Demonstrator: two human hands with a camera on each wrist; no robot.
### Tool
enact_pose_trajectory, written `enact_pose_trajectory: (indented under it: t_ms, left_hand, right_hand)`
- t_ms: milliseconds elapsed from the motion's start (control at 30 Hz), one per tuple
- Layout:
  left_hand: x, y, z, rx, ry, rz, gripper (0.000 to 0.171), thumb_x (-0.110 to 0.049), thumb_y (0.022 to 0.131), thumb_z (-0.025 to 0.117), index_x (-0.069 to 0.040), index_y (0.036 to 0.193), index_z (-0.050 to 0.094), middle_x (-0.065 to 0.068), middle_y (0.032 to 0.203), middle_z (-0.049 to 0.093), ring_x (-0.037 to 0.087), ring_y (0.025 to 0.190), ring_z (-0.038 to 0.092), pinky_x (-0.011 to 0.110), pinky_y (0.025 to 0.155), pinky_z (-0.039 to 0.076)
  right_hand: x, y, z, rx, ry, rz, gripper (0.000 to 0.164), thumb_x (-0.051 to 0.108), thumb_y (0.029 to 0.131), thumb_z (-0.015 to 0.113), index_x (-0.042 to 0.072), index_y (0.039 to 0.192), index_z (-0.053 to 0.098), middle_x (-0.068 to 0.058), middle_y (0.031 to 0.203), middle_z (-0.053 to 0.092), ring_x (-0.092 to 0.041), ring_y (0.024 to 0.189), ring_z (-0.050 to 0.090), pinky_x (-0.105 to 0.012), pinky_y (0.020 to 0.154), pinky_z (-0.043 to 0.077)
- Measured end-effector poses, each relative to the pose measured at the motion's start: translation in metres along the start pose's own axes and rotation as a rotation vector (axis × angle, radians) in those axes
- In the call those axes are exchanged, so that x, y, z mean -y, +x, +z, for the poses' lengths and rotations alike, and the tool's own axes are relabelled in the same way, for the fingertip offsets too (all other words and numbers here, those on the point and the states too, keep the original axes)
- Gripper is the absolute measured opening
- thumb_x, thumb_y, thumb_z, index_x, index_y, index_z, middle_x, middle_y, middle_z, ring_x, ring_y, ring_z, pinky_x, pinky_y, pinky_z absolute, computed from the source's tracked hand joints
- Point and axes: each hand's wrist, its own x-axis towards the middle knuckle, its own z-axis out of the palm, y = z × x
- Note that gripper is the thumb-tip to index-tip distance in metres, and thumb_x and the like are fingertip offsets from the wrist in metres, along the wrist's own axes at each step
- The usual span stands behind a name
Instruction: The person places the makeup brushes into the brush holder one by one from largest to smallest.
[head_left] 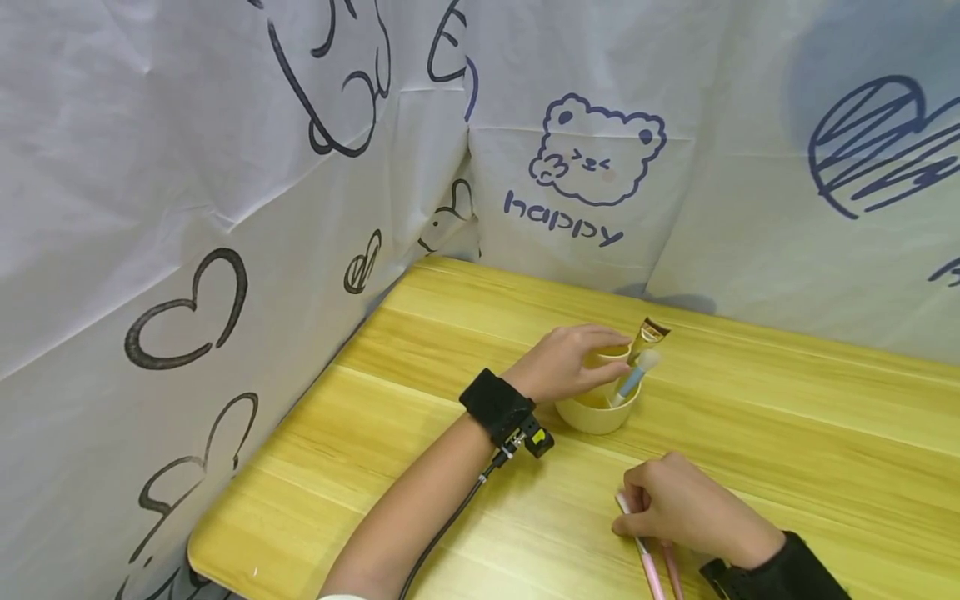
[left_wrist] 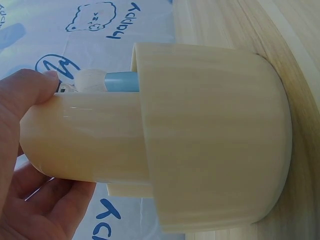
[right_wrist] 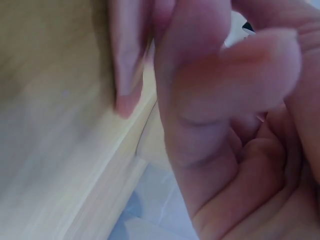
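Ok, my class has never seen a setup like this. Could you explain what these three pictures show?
There is no robot here: a person works with two bare hands and wears cameras. The wide picture comes from one on the head, looking forward and down; the other two come from the wrists, each showing that hand's work. On the wood-patterned table stands a cream container. A blue-handled brush leans in it, and a gold-brown tube shows behind the brush. The left hand grips a smaller cream cylinder, which is partly inside the container. The right hand pinches a slim pink-and-white stick; a second pink stick shows beside it. The right wrist picture is blurred and filled mostly by fingers.
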Motion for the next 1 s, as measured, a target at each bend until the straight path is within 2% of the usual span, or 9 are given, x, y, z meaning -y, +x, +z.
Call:
enact_pose_trajectory:
  t_ms: [200,500,800,1000]
  left_hand:
    - [-0.002,0.000,-0.001,0.002,-0.002,-0.005,0.046,-0.040,0.104,0.062,-0.017,0.144,0.062,0.005,0.151,0.061,0.020,0.143,0.055,0.031,0.122,0.043]
    - [-0.002,0.000,-0.001,0.002,0.001,-0.011,0.046,-0.042,0.105,0.061,-0.018,0.144,0.062,0.004,0.151,0.061,0.019,0.143,0.056,0.028,0.121,0.043]
    - [-0.002,0.000,-0.001,-0.004,-0.008,0.002,0.046,-0.039,0.104,0.063,-0.017,0.144,0.062,0.006,0.150,0.062,0.020,0.142,0.057,0.030,0.120,0.044]
    - [-0.001,0.000,-0.001,-0.004,-0.008,0.004,0.046,-0.038,0.104,0.063,-0.016,0.144,0.062,0.006,0.150,0.062,0.021,0.142,0.057,0.031,0.120,0.044]
  right_hand:
    - [0.002,-0.003,0.000,0.021,0.039,0.013,0.028,0.036,0.085,0.084,0.026,0.069,0.063,0.014,0.057,0.056,-0.002,0.047,0.051,-0.019,0.048,0.039]
    - [0.005,-0.003,0.002,0.064,0.182,0.100,0.020,0.022,0.085,0.084,0.019,0.073,0.068,0.003,0.061,0.064,-0.014,0.048,0.062,-0.025,0.044,0.050]
    - [0.009,0.000,0.003,0.021,0.112,0.060,0.018,0.017,0.085,0.080,0.021,0.073,0.068,0.009,0.061,0.061,-0.007,0.048,0.057,-0.021,0.044,0.046]
    - [0.012,0.001,0.003,-0.002,0.064,0.069,0.016,0.017,0.084,0.080,0.023,0.074,0.068,0.010,0.063,0.061,-0.004,0.050,0.053,-0.020,0.045,0.043]
